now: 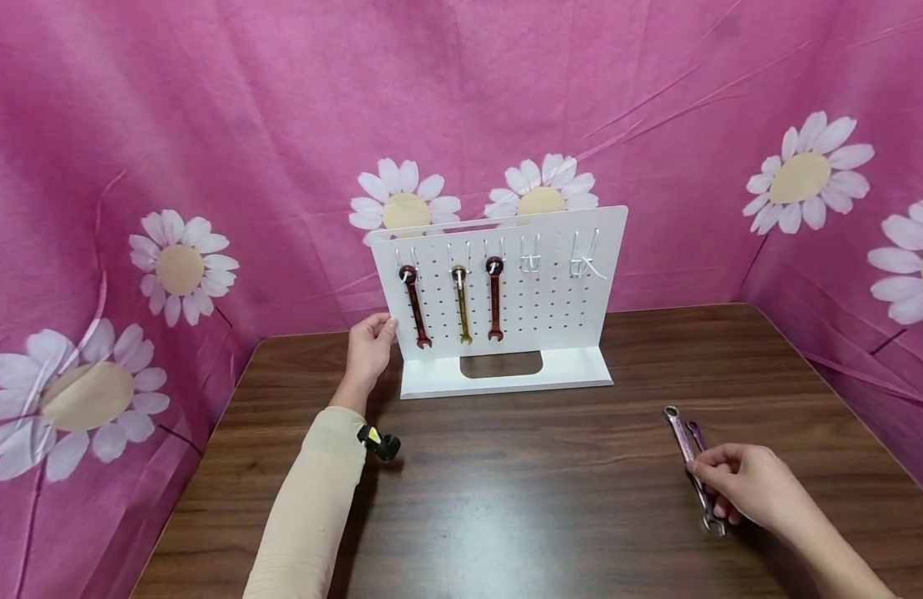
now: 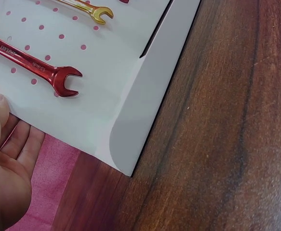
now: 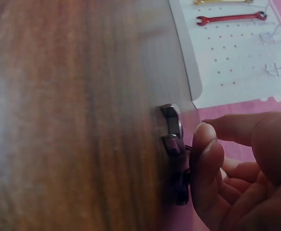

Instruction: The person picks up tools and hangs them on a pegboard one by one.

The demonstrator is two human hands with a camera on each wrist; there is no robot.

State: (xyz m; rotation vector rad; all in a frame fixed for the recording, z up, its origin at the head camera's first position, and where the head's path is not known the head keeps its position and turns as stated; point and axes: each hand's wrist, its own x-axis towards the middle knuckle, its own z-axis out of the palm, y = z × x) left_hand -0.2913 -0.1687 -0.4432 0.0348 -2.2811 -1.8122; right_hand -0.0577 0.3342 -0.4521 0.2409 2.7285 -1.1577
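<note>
My left hand (image 1: 369, 353) holds the left edge of a white pegboard stand (image 1: 506, 386), thumb in front and fingers behind in the left wrist view. On its hooks hang a red wrench (image 1: 416, 308), a yellow-gold wrench (image 1: 463, 308) and a second, dark red wrench (image 1: 494, 304). At the front right, my right hand (image 1: 753, 487) pinches a silvery-pink combination wrench (image 1: 684, 437) by its shaft between thumb and index finger. Beside it lies a purple wrench (image 1: 697, 434), partly hidden by the hand and the other wrench.
Two bare double hooks, a middle one (image 1: 531, 258) and a right one (image 1: 583, 259), stick out from the board. The stand's flat foot rests on a brown wooden table (image 1: 506, 482). Pink cloth (image 1: 296, 125) with daisies hangs behind and at both sides.
</note>
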